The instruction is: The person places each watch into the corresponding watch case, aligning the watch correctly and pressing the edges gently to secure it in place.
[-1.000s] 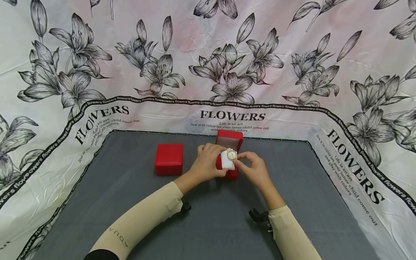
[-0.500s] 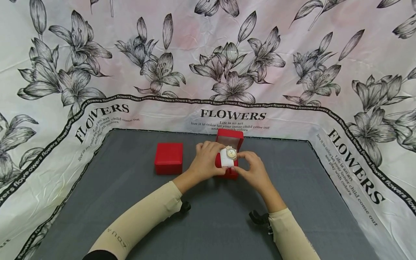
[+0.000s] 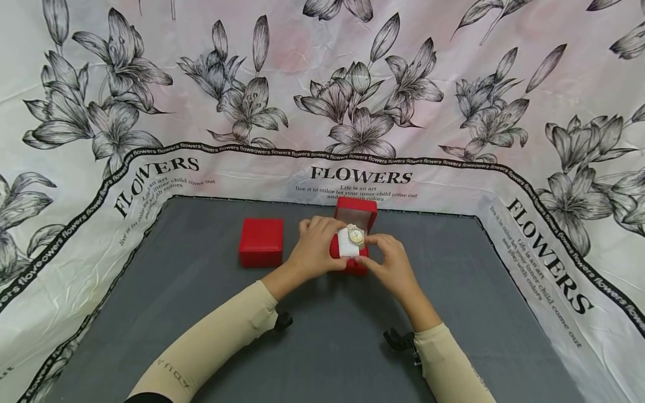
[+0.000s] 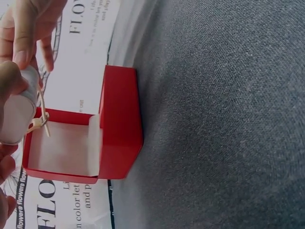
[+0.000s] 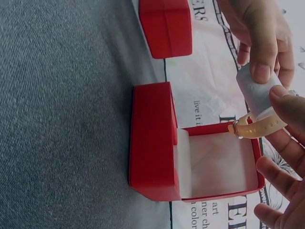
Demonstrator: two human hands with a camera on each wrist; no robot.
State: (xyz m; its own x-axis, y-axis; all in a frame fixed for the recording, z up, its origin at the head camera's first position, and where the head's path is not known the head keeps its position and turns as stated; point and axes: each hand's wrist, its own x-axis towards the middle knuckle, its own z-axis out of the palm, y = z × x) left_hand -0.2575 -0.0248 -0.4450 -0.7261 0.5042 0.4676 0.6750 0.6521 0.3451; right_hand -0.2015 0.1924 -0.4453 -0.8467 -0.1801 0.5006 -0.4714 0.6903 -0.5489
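A white watch cushion (image 3: 347, 245) is held up over an open red box (image 3: 356, 268). A wristwatch (image 3: 355, 235) with a pale dial and cream strap (image 5: 259, 128) sits round the cushion's right end. The buckled underside of the strap hangs loose below the cushion (image 4: 16, 117). My left hand (image 3: 314, 246) grips the cushion's left end between thumb and fingers. With thumb and fingers, my right hand (image 3: 395, 266) pinches the watch end; the thumb touches the cushion in the right wrist view. The box's raised lid (image 3: 356, 210) has a pale lining.
A second red box (image 3: 261, 242), closed, stands to the left on the grey cloth (image 3: 322, 347). Behind the table hangs a white cloth (image 3: 282, 182) printed with flowers and lettering. Black wrist devices (image 3: 400, 340) sit under the sleeves.
The cushion and watch have shifted slightly left with both hands. My right thumb has moved down from the watch's side toward the cushion's front edge. Both boxes stay on the cloth.
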